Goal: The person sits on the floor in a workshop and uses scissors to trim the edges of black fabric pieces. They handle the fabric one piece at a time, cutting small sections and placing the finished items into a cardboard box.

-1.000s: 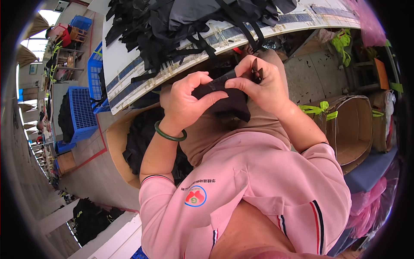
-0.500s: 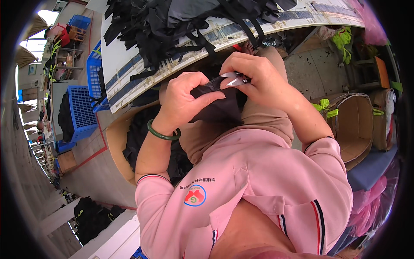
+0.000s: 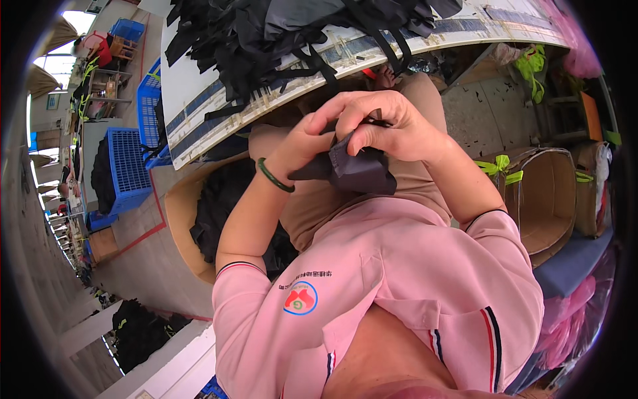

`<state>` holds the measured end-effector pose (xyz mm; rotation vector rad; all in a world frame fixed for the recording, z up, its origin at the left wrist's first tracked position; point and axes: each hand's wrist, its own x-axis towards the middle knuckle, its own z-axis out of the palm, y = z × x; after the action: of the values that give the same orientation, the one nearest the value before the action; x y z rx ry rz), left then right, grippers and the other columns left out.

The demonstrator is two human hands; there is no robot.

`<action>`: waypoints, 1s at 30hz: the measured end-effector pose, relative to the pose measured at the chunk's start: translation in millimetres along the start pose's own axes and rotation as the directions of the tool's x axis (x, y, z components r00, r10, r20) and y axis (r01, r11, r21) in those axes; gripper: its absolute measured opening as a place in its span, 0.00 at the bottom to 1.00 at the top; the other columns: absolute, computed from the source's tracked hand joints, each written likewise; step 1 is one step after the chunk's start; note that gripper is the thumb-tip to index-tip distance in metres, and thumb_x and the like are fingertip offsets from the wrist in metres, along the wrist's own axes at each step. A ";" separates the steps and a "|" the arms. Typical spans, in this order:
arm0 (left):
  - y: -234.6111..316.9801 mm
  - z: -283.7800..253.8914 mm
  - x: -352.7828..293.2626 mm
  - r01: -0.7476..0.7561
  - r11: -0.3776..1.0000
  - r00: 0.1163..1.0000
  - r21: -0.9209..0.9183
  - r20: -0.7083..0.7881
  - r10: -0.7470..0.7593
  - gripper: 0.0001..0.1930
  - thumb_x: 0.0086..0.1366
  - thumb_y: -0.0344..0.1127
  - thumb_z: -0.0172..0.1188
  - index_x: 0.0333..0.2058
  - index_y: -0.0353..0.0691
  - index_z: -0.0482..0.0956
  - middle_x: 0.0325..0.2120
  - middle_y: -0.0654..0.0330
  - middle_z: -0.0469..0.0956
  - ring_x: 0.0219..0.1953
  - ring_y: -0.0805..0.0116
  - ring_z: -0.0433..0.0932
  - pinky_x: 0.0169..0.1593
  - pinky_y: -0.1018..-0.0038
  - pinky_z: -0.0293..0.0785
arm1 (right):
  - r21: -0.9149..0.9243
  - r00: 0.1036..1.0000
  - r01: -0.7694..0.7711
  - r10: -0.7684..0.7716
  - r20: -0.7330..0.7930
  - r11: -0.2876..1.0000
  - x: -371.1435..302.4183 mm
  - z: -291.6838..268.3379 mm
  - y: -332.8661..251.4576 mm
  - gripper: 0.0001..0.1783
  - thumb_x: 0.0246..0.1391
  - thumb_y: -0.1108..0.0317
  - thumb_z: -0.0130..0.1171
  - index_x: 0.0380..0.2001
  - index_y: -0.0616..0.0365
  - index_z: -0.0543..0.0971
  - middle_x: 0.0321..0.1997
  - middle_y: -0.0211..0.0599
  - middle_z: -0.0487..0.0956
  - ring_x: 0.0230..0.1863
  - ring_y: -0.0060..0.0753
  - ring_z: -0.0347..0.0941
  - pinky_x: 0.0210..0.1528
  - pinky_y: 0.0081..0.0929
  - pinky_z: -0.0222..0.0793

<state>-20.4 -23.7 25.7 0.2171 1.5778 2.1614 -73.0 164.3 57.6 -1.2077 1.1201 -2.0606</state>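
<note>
The white table (image 3: 183, 90) ahead of you runs out of view at the top, as does the tangle of black strips (image 3: 262, 50) on it. On the near side of the table, a cardboard box (image 3: 178, 211) is partly hidden behind your left forearm. Just short of the table's near edge, your left hand (image 3: 307, 141) is closed on the black cloth (image 3: 364, 174), its fingertips covered, and your right hand (image 3: 400, 125) pinches the same cloth between thumb and fingers. A dark sliver (image 3: 377, 117) at your right fingers is mostly concealed, too small to identify.
</note>
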 end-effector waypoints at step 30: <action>3.4 33.7 -2.5 -0.406 0.834 0.798 0.374 -0.301 0.523 0.07 0.56 0.19 0.61 0.33 0.33 0.76 0.34 0.64 0.73 0.34 0.78 0.70 0.41 0.81 0.67 | -0.181 0.896 -0.339 0.259 -0.361 0.923 -5.7 -18.1 6.2 0.07 0.56 0.68 0.59 0.33 0.60 0.77 0.27 0.20 0.73 0.29 0.10 0.65 0.31 0.13 0.60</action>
<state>-6.1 3.4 40.5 0.3122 2.2863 2.4398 -86.1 172.5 44.9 -0.7348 1.6424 -1.9675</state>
